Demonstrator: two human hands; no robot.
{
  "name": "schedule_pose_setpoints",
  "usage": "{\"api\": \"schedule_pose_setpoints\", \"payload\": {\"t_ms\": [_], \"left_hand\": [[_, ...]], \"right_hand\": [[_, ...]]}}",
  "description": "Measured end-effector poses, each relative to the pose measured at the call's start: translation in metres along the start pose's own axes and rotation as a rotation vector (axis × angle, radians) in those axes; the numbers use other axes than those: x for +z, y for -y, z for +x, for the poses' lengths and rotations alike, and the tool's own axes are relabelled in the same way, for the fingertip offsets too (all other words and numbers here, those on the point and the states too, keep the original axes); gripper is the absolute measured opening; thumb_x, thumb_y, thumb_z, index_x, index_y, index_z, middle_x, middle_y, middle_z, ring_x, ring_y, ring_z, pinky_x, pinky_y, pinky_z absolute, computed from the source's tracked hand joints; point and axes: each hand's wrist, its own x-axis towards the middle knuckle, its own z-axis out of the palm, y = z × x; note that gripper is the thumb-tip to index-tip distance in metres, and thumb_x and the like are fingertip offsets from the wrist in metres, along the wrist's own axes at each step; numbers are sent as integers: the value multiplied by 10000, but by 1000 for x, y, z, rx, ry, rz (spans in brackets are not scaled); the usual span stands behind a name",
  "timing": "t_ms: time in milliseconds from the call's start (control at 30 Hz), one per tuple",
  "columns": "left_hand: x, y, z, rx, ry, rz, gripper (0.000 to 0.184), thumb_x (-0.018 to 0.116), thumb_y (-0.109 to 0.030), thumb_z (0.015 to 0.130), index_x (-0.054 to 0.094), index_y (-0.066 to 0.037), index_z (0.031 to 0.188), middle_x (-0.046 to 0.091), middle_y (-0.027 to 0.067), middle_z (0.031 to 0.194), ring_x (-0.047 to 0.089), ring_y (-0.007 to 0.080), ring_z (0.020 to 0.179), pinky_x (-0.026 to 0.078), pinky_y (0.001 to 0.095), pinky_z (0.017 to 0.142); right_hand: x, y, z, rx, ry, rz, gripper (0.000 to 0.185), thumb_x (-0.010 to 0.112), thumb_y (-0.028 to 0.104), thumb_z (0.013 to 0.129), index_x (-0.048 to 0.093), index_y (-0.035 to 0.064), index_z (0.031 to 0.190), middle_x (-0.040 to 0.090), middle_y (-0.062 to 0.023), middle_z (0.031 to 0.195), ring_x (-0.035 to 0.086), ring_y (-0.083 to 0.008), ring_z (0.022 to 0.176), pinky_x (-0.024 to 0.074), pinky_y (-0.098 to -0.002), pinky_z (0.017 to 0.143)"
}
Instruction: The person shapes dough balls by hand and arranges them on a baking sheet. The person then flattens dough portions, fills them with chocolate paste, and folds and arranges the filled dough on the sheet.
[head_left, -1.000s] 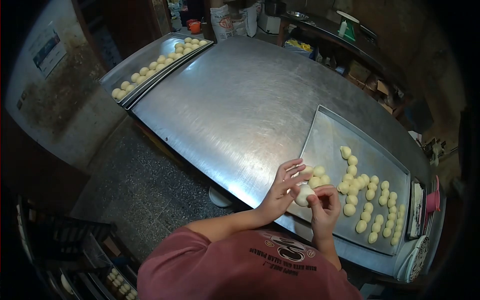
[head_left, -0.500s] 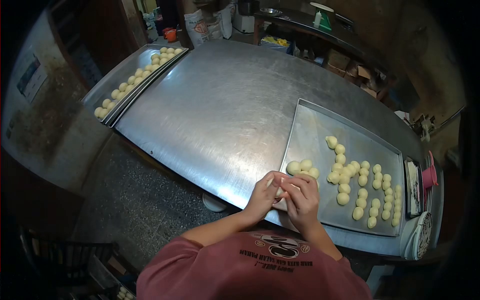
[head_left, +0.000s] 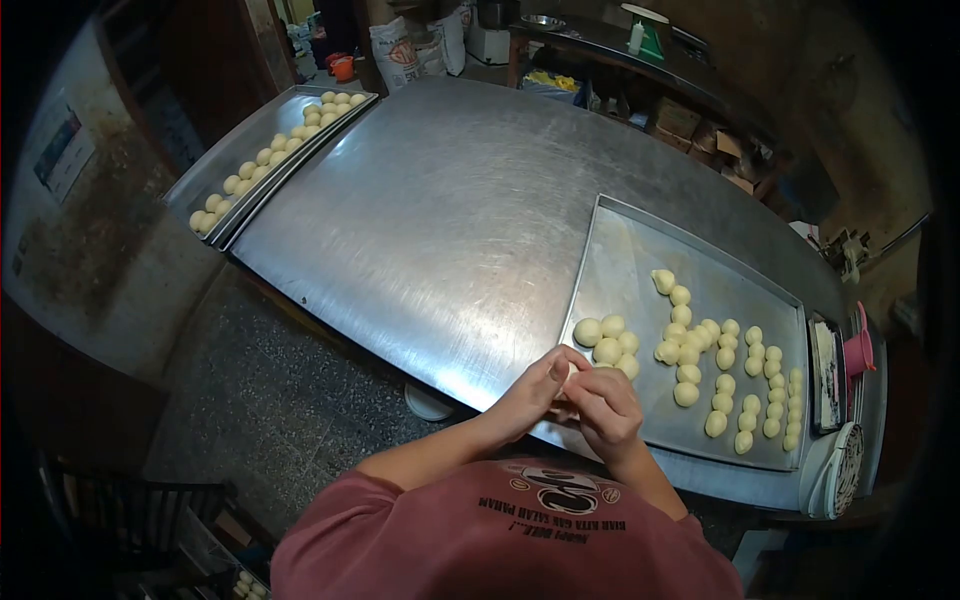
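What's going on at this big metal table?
A person in a dark red T-shirt holds a pale piece of dough between the left hand and right hand, which mostly hide it. Beside the hands, dough balls sit in clusters and rows on a metal tray. More rest on another tray across the table.

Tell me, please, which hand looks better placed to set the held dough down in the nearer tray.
Probably the right hand: it overlaps the nearer tray in view, beside a cluster of dough balls, while the left hand lies mostly left of it. Both hands have fingers around the held dough.
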Motion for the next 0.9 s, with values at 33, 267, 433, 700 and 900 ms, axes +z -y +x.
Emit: {"api": "schedule_pose_setpoints", "payload": {"t_ms": [33, 267, 433, 700, 900], "left_hand": [[-2, 3, 0, 28, -40, -23, 517, 376, -548, 838, 443, -48, 950, 430, 1, 642, 388, 42, 522, 298, 137, 445], [12, 6, 0, 12, -46, -231, 402, 407, -450, 876, 444, -57, 951, 452, 23, 689, 406, 42, 546, 322, 149, 450], [0, 19, -1, 78, -68, -94, 430, 383, -460, 882, 422, -45, 989, 469, 47, 704, 433, 57, 574, 350, 160, 474], [-8, 26, -8, -82, 162, -174, 478, 376, -483, 876, 389, -37, 1049, 510, 81, 762, 481, 98, 604, 398, 186, 542], [-30, 35, -11, -170, 380, -643, 532, 425, -449, 869, 337, -34, 1191, 508, 150, 975, 517, 175, 788, 432, 277, 686]], "right_hand": [[2, 1, 2, 28, 3, 6, 203, 619, -29, 625, 616, -1, 825, 584, -81, 861, 527, -195, 680, 435, -270, 584], [-5, 0, -5, 108, 81, 22, 257, 627, -51, 607, 612, -11, 861, 587, -78, 868, 537, -189, 700, 446, -267, 593], [-4, 10, -3, 207, 57, 109, 244, 639, -43, 611, 628, 3, 850, 581, -72, 852, 524, -180, 683, 433, -244, 590], [-18, 0, -21, 320, 135, 189, 171, 651, -6, 654, 633, 10, 823, 569, -63, 834, 516, -162, 683, 419, -226, 588], [-19, 6, -22, 614, 145, 411, 154, 626, -4, 701, 624, 16, 853, 563, -60, 832, 514, -140, 707, 414, -211, 605]]}}
